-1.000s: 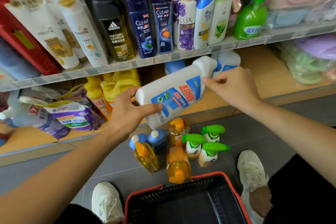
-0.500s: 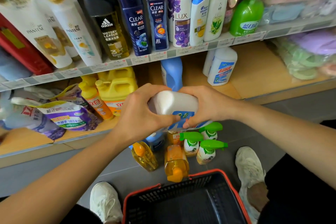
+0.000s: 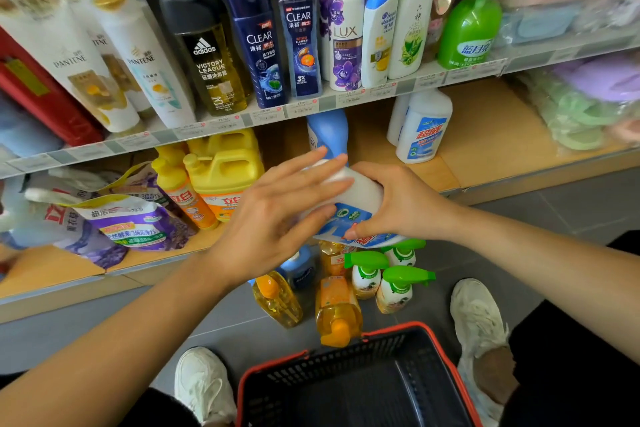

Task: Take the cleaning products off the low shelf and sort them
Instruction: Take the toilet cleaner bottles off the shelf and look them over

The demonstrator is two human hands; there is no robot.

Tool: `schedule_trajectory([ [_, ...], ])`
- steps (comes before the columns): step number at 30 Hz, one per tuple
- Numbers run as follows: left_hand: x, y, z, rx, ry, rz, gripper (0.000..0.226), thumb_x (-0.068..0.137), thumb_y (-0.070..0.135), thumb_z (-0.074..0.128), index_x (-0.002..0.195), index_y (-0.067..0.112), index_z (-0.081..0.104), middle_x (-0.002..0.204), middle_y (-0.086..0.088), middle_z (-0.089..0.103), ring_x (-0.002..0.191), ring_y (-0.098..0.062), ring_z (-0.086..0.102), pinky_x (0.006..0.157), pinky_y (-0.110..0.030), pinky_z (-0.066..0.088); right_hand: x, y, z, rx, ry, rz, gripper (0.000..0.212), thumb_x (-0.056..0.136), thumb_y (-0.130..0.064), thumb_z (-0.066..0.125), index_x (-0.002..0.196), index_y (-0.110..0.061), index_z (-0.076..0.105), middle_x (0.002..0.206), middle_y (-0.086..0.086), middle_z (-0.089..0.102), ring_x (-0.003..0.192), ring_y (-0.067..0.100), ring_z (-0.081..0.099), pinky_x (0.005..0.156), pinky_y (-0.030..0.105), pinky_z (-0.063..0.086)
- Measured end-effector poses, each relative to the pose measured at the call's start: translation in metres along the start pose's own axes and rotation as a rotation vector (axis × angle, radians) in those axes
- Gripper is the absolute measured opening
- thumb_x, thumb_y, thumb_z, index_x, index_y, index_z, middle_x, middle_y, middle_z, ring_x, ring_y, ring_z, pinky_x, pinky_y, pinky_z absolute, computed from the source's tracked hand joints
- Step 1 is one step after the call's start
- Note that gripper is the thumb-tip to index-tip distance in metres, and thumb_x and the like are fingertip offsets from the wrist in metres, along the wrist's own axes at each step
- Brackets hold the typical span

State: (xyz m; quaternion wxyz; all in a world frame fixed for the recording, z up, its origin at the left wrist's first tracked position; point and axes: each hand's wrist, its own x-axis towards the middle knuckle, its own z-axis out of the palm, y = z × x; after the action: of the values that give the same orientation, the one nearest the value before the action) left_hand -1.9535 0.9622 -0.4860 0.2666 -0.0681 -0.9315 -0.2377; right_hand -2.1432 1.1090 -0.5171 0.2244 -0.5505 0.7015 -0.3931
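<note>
White bottle (image 3: pixel 362 196): L fingers (image 3: pixel 313 163) now straight.

My only view is head-worn: it faces forward and down, close over the left hand (image 3: pixel 277 218) and right hand (image 3: pixel 401 204), shelves (image 3: pixel 270 113) just ahead, basket (image 3: pixel 391 328) and floor (image 3: pixel 519 253) underneath.

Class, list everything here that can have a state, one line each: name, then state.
held white bottle: off the shelf, tilted, between both grips.
left grip: fingers straight, touching the bottle.
right grip: fingers curled round the bottle.
shelf white bottle: upright on low shelf.
yellow jugs: upright, capped.
green spray bottles: standing on floor.
basket: on floor.
</note>
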Motion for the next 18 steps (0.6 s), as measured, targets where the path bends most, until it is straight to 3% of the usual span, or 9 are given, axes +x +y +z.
schedule_trajectory([
  [5,0.003,0.002,-0.001,-0.127,0.105,-0.162,0.033,0.091,0.025,0.074,0.12,0.009,0.072,0.132,-0.004,0.066,0.127,-0.018,0.058,0.101,-0.04,0.05,-0.004,-0.001,0.002,-0.049,0.014,-0.011,0.066,0.058,-0.044,0.093,0.115,-0.03,0.063,0.1,-0.01,0.07,0.09,0.009,0.068,0.074,0.044,0.058],
  [11,0.009,0.006,0.003,-0.386,0.18,-0.489,0.015,0.087,0.029,0.072,0.101,0.024,0.07,0.101,0.0,0.069,0.097,-0.016,0.066,0.084,-0.035,0.057,-0.005,0.001,0.005,-0.106,0.008,-0.023,0.072,0.058,-0.044,0.092,0.122,-0.036,0.06,0.106,-0.012,0.07,0.094,0.009,0.067,0.077,0.043,0.057],
  [16,0.004,0.001,0.009,-0.525,0.188,-0.636,0.028,0.091,0.037,0.068,0.113,0.019,0.069,0.107,0.002,0.07,0.099,-0.009,0.066,0.081,-0.023,0.053,-0.007,0.005,0.006,-0.008,0.055,-0.012,0.068,0.063,-0.036,0.095,0.122,-0.029,0.062,0.107,-0.014,0.069,0.098,0.006,0.066,0.076,0.027,0.058],
  [18,0.001,-0.001,0.01,-0.588,0.182,-0.719,0.04,0.089,0.042,0.06,0.122,0.021,0.067,0.112,0.005,0.069,0.105,-0.011,0.066,0.083,-0.028,0.058,-0.008,0.005,0.007,0.05,0.104,-0.007,0.067,0.064,-0.033,0.094,0.122,-0.03,0.061,0.109,-0.017,0.068,0.103,0.001,0.064,0.076,0.018,0.055],
])
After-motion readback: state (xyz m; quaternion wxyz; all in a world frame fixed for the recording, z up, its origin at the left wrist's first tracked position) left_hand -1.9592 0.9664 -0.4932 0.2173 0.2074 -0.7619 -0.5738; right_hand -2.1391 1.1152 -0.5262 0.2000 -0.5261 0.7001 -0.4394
